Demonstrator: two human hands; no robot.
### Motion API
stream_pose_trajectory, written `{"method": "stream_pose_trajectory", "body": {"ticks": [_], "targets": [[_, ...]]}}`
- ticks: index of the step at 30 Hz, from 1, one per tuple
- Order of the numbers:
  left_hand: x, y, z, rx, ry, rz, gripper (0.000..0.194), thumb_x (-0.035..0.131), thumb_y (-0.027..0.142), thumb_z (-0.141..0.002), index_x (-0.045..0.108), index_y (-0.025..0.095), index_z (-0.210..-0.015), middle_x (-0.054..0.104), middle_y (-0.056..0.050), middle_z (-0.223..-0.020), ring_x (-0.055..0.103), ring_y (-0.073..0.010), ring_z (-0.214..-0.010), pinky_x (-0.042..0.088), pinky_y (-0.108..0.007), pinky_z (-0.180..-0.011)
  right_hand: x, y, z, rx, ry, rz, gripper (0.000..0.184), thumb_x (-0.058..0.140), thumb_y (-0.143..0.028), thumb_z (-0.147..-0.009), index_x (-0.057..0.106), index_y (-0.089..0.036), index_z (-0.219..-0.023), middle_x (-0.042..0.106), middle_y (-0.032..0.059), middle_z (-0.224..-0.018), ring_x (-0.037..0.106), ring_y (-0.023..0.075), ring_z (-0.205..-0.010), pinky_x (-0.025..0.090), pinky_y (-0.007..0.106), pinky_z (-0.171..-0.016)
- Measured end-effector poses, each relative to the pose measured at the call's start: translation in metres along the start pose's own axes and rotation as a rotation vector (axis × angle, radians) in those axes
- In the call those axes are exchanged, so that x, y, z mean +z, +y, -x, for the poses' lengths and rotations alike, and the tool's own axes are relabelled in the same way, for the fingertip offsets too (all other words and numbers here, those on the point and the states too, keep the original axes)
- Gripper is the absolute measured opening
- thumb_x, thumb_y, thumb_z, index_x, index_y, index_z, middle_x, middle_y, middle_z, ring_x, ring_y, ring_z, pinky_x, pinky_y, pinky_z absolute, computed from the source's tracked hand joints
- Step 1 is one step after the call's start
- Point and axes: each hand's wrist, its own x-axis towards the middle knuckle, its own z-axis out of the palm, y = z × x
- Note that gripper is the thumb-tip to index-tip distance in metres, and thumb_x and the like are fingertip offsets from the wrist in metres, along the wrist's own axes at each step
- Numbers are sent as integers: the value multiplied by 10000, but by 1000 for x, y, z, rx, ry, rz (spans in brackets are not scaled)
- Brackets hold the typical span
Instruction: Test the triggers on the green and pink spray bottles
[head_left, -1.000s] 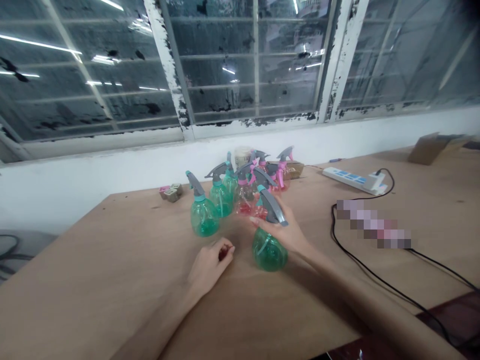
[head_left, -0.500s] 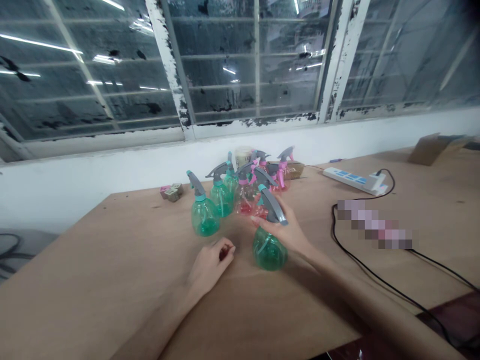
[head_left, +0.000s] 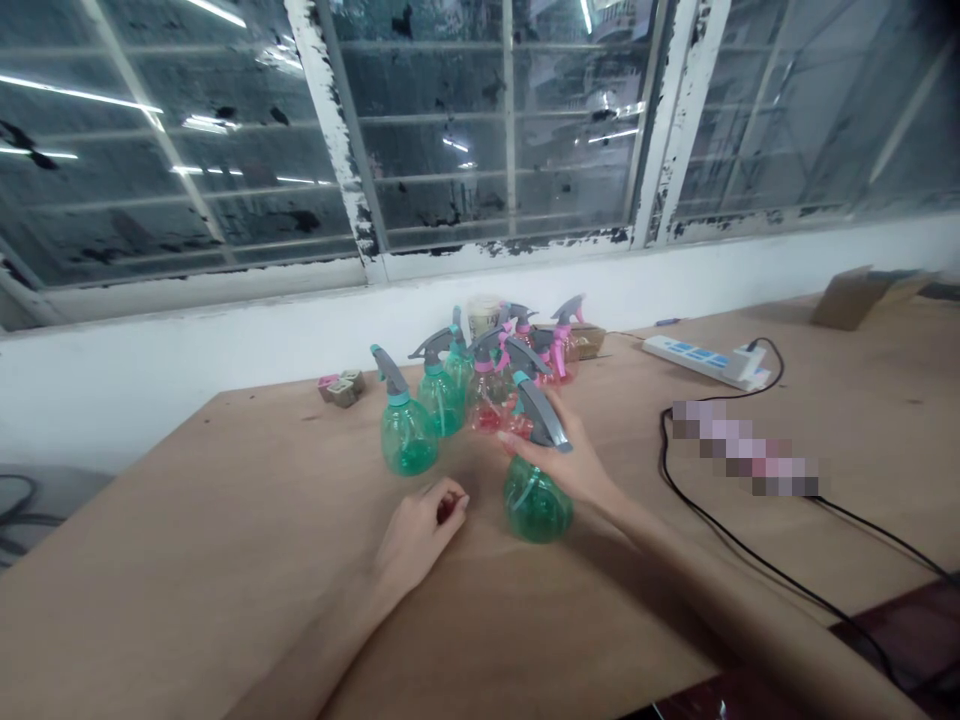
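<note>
My right hand [head_left: 566, 455] grips a green spray bottle [head_left: 538, 505] around the neck, below its grey and teal trigger head; the bottle is upright near the middle of the table. My left hand [head_left: 424, 525] rests on the tabletop to the left of it, fingers curled in a loose fist, and no object shows in it. Just beyond the left hand stands another green spray bottle [head_left: 409, 440]. Behind it are two more green bottles, one of them a green bottle [head_left: 441, 400] beside a red spray bottle [head_left: 489, 400]. Several red bottles with pink collars cluster there, partly hidden.
A white power strip [head_left: 705, 362] with a plugged-in adapter lies at the right, its black cable [head_left: 697, 495] running across the wooden table [head_left: 187, 520]. Beside the cable is a blurred-out item [head_left: 750, 450]. Small blocks [head_left: 341, 387] sit back left, a cardboard box [head_left: 844, 298] back right.
The view shifts very slightly. Both hands and the bottles keep nearly the same places, with my right hand still around the green spray bottle.
</note>
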Motion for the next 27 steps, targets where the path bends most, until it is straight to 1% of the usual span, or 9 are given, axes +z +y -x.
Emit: {"method": "stream_pose_trajectory", "body": {"ticks": [2, 4, 7, 10, 12, 15, 19, 23, 27], "targets": [[0, 0, 0, 3, 2, 4, 192, 408, 328, -874, 565, 226, -831, 625, 30, -690, 583, -149, -623, 389, -234, -566, 1, -2, -1, 5, 13, 8, 314, 681, -358, -700, 528, -222, -938, 631, 17, -838, 610, 189, -748, 485, 356, -719], [0, 0, 0, 5, 4, 11, 192, 411, 326, -872, 569, 226, -829, 627, 30, -688, 583, -149, -617, 390, -235, -566, 1, -3, -1, 14, 16, -8, 294, 676, -343, -700, 510, -221, -910, 620, 3, -785, 604, 172, -686, 487, 334, -671], [1, -1, 0, 1, 9, 22, 197, 409, 329, -869, 573, 227, -829, 627, 27, -686, 583, -152, -620, 393, -237, -571, 2, -6, -1, 20, 9, -31, 239, 647, -294, -716, 500, -217, -888, 609, -4, -768, 596, 152, -649, 478, 298, -620], [1, -2, 0, 5, 8, 28, 211, 396, 336, -874, 572, 226, -834, 621, 24, -686, 584, -155, -637, 395, -239, -582, 2, -8, -1, 16, 6, -10, 163, 613, -236, -726, 502, -210, -842, 597, -7, -758, 586, 134, -632, 467, 275, -608], [1, -2, 0, 4, 1, 27, 206, 398, 328, -871, 572, 223, -835, 618, 25, -684, 584, -155, -642, 394, -238, -586, 3, -9, -2, 13, 16, 9, 161, 610, -226, -723, 501, -208, -839, 598, -8, -759, 580, 128, -622, 466, 271, -607], [0, -2, 1, 3, -1, 25, 188, 409, 312, -867, 569, 220, -830, 618, 25, -687, 585, -152, -643, 388, -234, -586, 7, -8, -3, 3, 46, 3, 209, 632, -261, -715, 502, -205, -870, 612, 4, -798, 585, 138, -649, 474, 280, -624], [1, 0, 2, 18, 2, 31, 165, 415, 300, -870, 556, 221, -835, 622, 24, -708, 589, -150, -660, 386, -230, -592, 21, -4, -7, -19, 85, -3, 284, 649, -308, -713, 520, -192, -937, 612, 10, -786, 590, 156, -675, 482, 308, -667], [4, 0, 3, 29, 13, 39, 123, 429, 277, -866, 538, 227, -839, 617, 35, -726, 590, -140, -669, 385, -223, -606, 39, 1, -15, -78, 87, 39, 296, 627, -333, -750, 542, -185, -992, 611, 11, -781, 595, 159, -693, 483, 303, -681], [5, -3, 3, -29, 88, 20, 77, 425, 266, -864, 479, 216, -841, 562, 42, -659, 553, -136, -583, 342, -224, -546, 54, 5, -28, -141, 57, 124, 295, 604, -376, -777, 568, -179, -994, 621, 20, -773, 593, 165, -691, 480, 296, -667]]}}
